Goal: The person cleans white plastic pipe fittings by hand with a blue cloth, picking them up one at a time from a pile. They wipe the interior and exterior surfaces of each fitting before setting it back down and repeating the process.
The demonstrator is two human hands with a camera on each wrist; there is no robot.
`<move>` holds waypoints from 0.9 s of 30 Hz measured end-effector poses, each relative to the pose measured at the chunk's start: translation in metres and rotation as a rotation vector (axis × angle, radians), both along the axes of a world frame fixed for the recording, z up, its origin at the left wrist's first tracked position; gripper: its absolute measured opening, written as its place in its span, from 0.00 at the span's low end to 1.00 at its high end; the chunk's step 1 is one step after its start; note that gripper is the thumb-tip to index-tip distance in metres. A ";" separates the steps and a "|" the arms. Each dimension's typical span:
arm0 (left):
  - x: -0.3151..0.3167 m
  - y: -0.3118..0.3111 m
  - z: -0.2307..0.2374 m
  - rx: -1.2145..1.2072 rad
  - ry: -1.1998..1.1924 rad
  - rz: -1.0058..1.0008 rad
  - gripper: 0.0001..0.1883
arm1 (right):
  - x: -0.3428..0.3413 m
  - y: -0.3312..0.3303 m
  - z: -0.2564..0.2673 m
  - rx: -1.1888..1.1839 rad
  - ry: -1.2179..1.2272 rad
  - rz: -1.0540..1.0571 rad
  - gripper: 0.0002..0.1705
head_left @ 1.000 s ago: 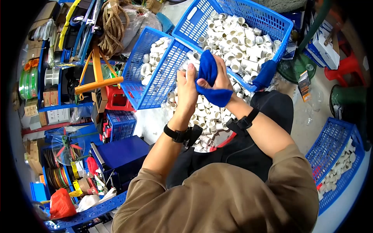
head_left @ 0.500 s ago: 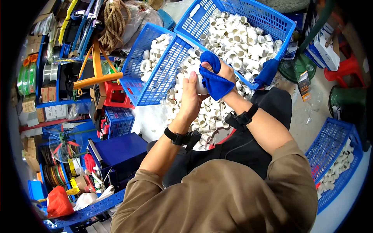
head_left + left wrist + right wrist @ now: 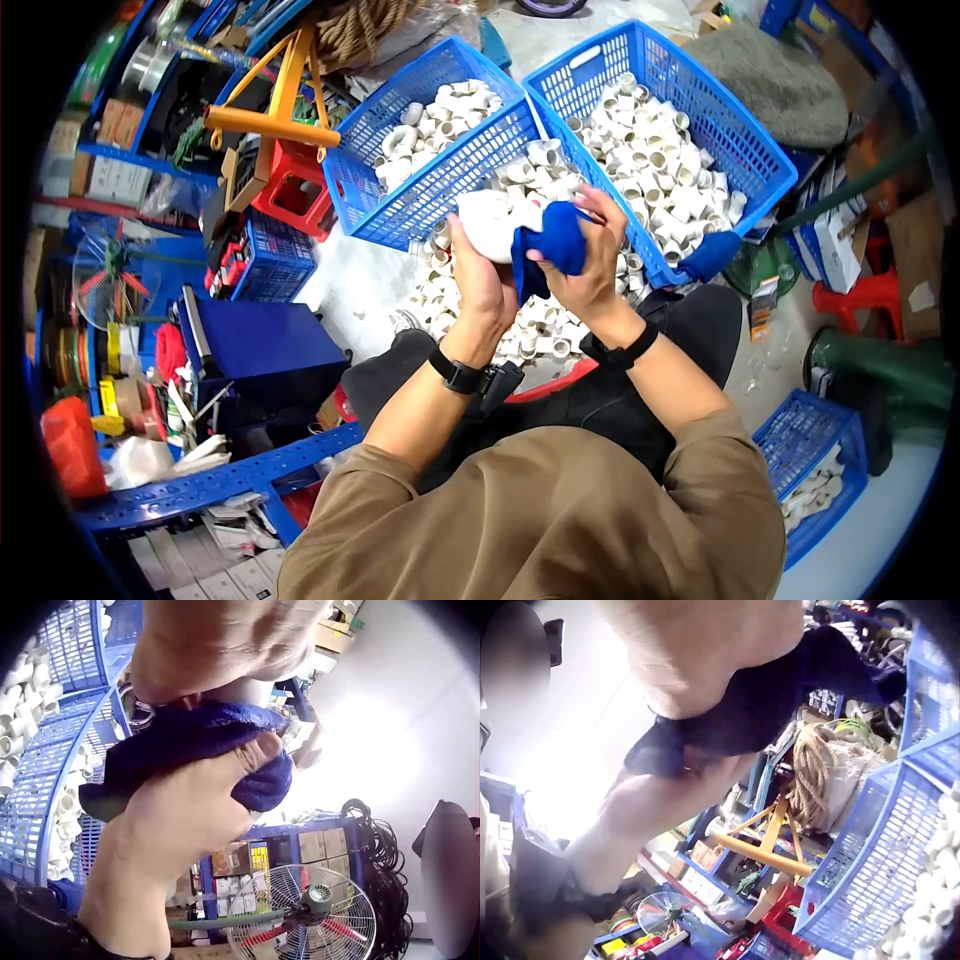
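A large white plastic pipe fitting [image 3: 488,228] rests in my left hand [image 3: 480,282], thumb up along its near left side. My right hand [image 3: 592,262] grips a bunched blue cloth [image 3: 558,240] against the fitting's right side, its upper fingers raised and spread. A flap of the cloth hangs down between the two hands. In the left wrist view, the right thumb lies over the cloth [image 3: 202,735], and most of the fitting is hidden behind hand and cloth. Loose white pipe fittings [image 3: 540,325] lie heaped below the hands.
Ahead stand two blue plastic crates, a left one [image 3: 437,188] and a right one [image 3: 745,105], both holding white fittings. Another blue cloth [image 3: 710,258] hangs at the right crate's near corner. A third crate [image 3: 800,440] stands at lower right. Shelving and a fan [image 3: 115,275] are left.
The cloth, earlier raised between the hands, has come down to the right, and more of the white fitting shows. The head view has shifted, so the crates sit further right.
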State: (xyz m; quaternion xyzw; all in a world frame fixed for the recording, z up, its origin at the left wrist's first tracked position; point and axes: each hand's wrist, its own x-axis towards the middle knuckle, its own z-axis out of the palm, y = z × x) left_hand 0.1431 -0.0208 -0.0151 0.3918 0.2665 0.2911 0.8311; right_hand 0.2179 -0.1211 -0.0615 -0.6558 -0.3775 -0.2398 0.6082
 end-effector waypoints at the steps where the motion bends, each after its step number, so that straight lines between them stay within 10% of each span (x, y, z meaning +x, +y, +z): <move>1: -0.006 0.004 0.004 -0.073 -0.104 -0.066 0.35 | -0.003 0.002 0.001 -0.028 0.087 0.025 0.36; 3: -0.015 0.016 0.004 -0.208 -0.256 -0.143 0.38 | -0.015 0.015 -0.006 0.044 0.387 0.044 0.40; 7: -0.029 0.041 -0.011 -0.013 -0.061 -0.160 0.40 | -0.026 0.028 -0.022 0.199 1.039 0.743 0.45; 11: -0.050 0.076 -0.035 0.339 -0.138 -0.131 0.44 | -0.040 0.039 -0.020 0.100 1.115 0.877 0.42; 14: -0.065 0.103 -0.029 0.387 -0.167 -0.311 0.24 | -0.043 0.042 -0.020 0.027 1.335 0.888 0.39; 18: -0.073 0.134 -0.021 0.305 -0.174 -0.491 0.16 | -0.037 0.039 -0.006 -0.419 0.645 0.537 0.34; 20: -0.077 0.151 -0.020 0.295 -0.115 -0.497 0.13 | -0.039 0.054 0.041 -0.455 0.410 0.703 0.25; 24: -0.083 0.193 -0.060 0.009 -0.053 -0.334 0.17 | -0.048 0.081 0.036 -0.504 0.380 0.873 0.22; 27: -0.096 0.194 -0.073 -0.120 0.022 -0.403 0.27 | -0.072 0.113 0.007 -0.500 0.869 0.773 0.28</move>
